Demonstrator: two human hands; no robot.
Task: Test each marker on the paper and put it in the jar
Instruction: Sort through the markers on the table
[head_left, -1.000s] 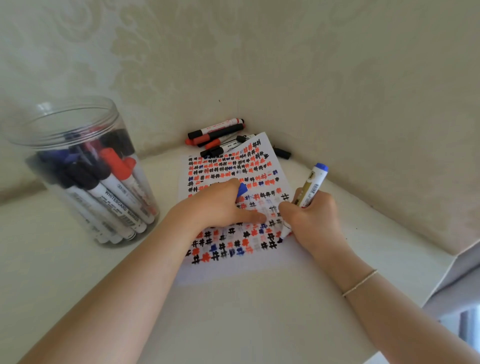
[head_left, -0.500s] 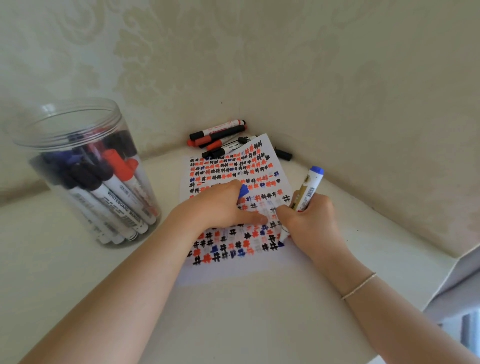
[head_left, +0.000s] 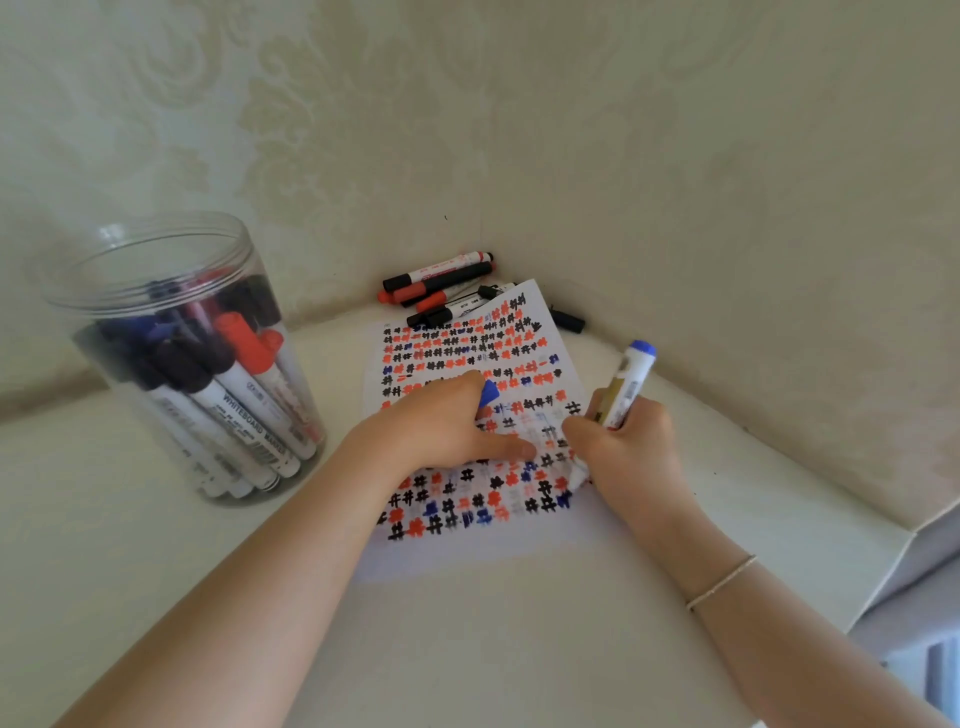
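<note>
A white sheet of paper (head_left: 457, 358) covered in rows of black, red and blue marks lies in the corner of the table. My right hand (head_left: 631, 457) grips a blue-ended white marker (head_left: 626, 384), its tip down at the paper's right edge. My left hand (head_left: 441, 426) rests on the paper, fingers curled around a blue cap (head_left: 488, 393). A clear plastic jar (head_left: 182, 358) holding several markers stands at the left. A small pile of red and black markers (head_left: 441, 286) lies beyond the paper against the wall.
Two patterned walls meet in a corner right behind the paper. A loose black cap (head_left: 569, 319) lies by the right wall. The white table (head_left: 493, 639) ends at an edge on the right, with a drop beyond.
My right hand has slid down the paper's right edge with the marker, bringing its tip lower. The left hand stays pressed on the sheet.
</note>
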